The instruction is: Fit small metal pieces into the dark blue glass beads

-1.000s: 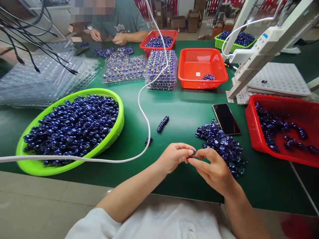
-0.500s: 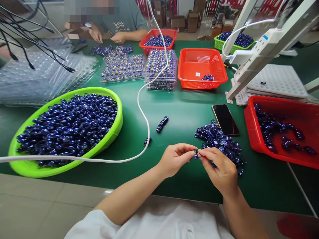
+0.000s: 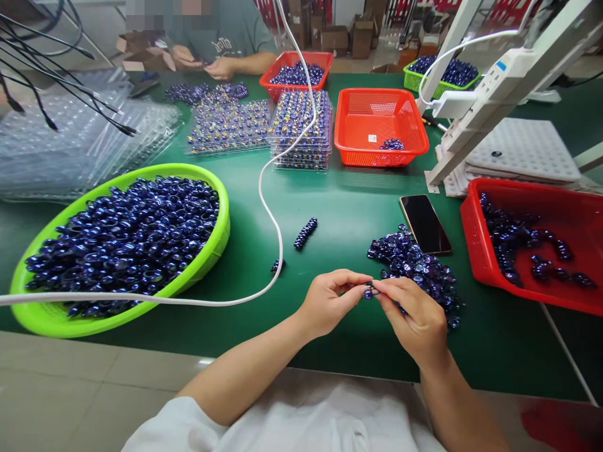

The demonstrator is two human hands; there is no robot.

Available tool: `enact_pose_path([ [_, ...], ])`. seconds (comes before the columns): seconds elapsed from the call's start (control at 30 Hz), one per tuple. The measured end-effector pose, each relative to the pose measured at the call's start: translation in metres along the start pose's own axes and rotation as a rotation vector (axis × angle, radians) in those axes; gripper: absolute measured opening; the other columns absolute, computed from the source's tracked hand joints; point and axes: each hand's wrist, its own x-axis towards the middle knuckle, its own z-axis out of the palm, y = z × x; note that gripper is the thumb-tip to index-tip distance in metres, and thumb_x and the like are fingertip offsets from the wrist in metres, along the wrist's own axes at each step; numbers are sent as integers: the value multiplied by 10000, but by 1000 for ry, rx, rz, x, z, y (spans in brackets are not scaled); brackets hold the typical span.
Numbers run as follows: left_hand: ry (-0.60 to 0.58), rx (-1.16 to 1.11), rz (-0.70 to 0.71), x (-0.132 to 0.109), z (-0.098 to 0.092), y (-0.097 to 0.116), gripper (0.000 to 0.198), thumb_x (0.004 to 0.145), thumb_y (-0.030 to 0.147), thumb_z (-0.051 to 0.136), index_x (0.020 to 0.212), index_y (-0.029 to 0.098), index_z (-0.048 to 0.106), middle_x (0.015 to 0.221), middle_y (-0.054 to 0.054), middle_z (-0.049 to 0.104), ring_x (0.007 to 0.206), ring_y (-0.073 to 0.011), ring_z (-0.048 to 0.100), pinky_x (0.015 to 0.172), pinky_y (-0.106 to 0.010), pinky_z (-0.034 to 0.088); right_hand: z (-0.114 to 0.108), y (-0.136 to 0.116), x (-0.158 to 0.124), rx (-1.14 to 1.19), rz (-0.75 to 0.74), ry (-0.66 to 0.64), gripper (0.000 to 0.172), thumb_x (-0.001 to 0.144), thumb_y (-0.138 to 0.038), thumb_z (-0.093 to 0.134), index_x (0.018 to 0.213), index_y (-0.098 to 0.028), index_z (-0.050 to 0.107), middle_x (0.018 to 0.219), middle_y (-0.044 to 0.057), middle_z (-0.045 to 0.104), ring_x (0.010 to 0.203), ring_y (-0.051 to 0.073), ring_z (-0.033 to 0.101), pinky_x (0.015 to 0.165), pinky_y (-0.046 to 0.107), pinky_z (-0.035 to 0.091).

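Note:
My left hand (image 3: 330, 300) and my right hand (image 3: 414, 317) meet over the green table's near edge, both pinched on one small dark blue glossy ring (image 3: 369, 290) held between their fingertips. Just beyond my right hand lies a loose pile of blue rings (image 3: 417, 270). A short stacked row of rings (image 3: 306, 233) and a tiny cluster (image 3: 277, 266) lie on the green table (image 3: 348, 207) ahead of my left hand.
A lime basket (image 3: 211, 248) heaped with rings sits left, a red bin (image 3: 475, 245) right, a phone (image 3: 424, 223) beside the pile. A white cable (image 3: 276, 220) crosses the table. Filled clear trays (image 3: 301, 132), red baskets and another person's hands (image 3: 207, 63) are at the far side.
My right hand has turned over and risen slightly so its fingertips pinch the ring from above; the view has shifted a little. The person opposite moved their hands.

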Motion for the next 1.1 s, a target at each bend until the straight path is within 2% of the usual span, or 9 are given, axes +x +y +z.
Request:
enact_pose_path([
  [0.17, -8, 70, 52, 0, -1, 0, 181, 805, 245, 710, 922, 120, 770, 883, -111, 729, 743, -169, 682, 674, -273, 569, 0, -1, 0, -3, 15, 6, 363, 833, 0, 662, 1118, -227, 663, 977, 36, 715, 890, 161, 671, 791, 319, 559],
  [0.37, -6, 297, 266, -1, -1, -2, 157, 828, 182, 659, 929, 120, 761, 852, -123, 735, 772, -189, 680, 693, -296, 562, 2, -1, -3, 21, 79, 21, 310, 842, -28, 658, 1072, -237, 671, 984, 31, 717, 912, 170, 679, 799, 310, 556],
  [0.47, 12, 348, 318, -2, 0, -3, 147, 827, 172, 653, 919, 124, 758, 819, -115, 735, 731, -175, 673, 654, -276, 552, 2, -3, -2, 26, 140, 22, 252, 857, -60, 651, 1043, -229, 658, 949, 23, 711, 855, 155, 671, 749, 285, 542],
  [0.6, 44, 385, 327, -3, 3, -3, 148, 818, 181, 652, 909, 130, 757, 801, -109, 743, 702, -172, 677, 628, -267, 551, 0, -5, 0, 69, 237, -22, 147, 872, -108, 636, 964, -221, 653, 864, 3, 681, 723, 127, 623, 645, 257, 505],
  [0.8, 89, 422, 276, -4, 7, -1, 125, 791, 191, 669, 868, 163, 764, 761, -70, 756, 640, -152, 669, 589, -241, 545, -3, -9, 3, 121, 330, -92, 115, 891, -160, 587, 938, -231, 664, 830, -4, 672, 646, 124, 584, 614, 260, 491],
  [1.1, 26, 450, 282, -5, 6, 0, 120, 812, 182, 645, 852, 162, 757, 779, -81, 752, 671, -164, 670, 603, -252, 517, 0, -9, 1, 146, 433, -111, 100, 870, -173, 585, 888, -222, 670, 788, -8, 670, 638, 126, 592, 605, 249, 489],
])
